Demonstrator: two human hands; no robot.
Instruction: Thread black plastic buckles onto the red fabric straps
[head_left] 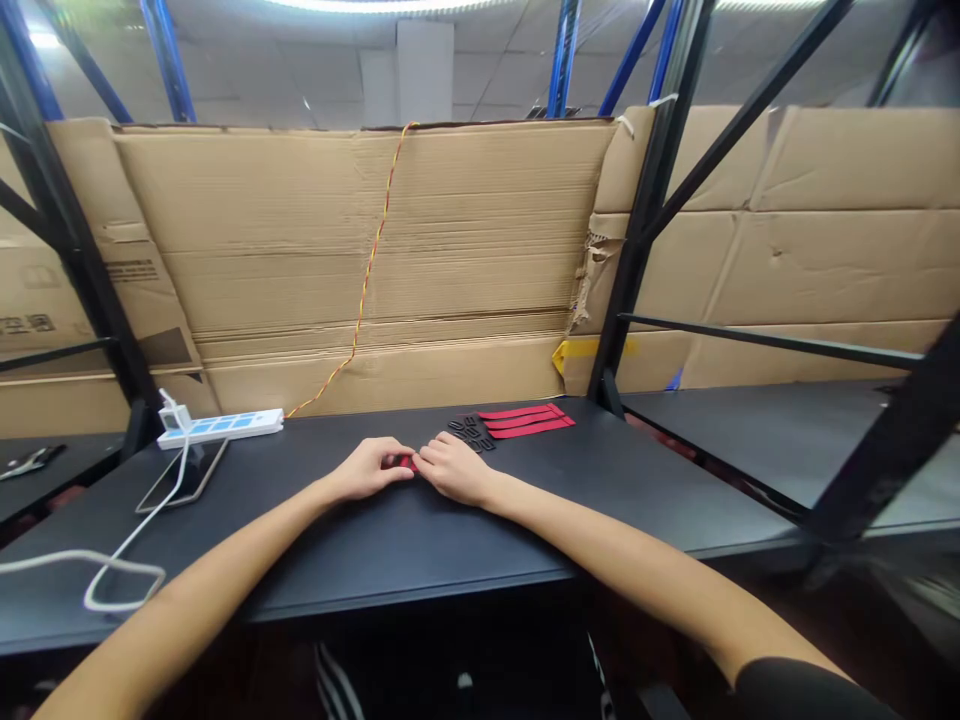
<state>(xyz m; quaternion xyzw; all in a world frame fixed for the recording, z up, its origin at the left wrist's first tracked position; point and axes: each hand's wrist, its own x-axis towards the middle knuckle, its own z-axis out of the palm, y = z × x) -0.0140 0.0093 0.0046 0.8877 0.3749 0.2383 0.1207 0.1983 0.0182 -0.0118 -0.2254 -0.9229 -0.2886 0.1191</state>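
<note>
A small red piece, seemingly a fabric strap [407, 463], shows between my two hands at the middle of the table. My left hand [371, 468] pinches it from the left, thumb below and fingers curled above. From the right, my right hand [454, 470] closes its fingers on the same piece, and most of it is hidden by the hands. Just behind my right hand lie several black buckles [471, 432]. Beside them, several flat red straps [526, 421] are laid out in rows.
The black table [420, 560] backs onto a cardboard wall [285, 230] with a yellow-red twisted cord [367, 275]. At left are a white power strip [232, 427], a phone [187, 478] and a white cable [127, 535]. A black metal post [637, 240] stands at right.
</note>
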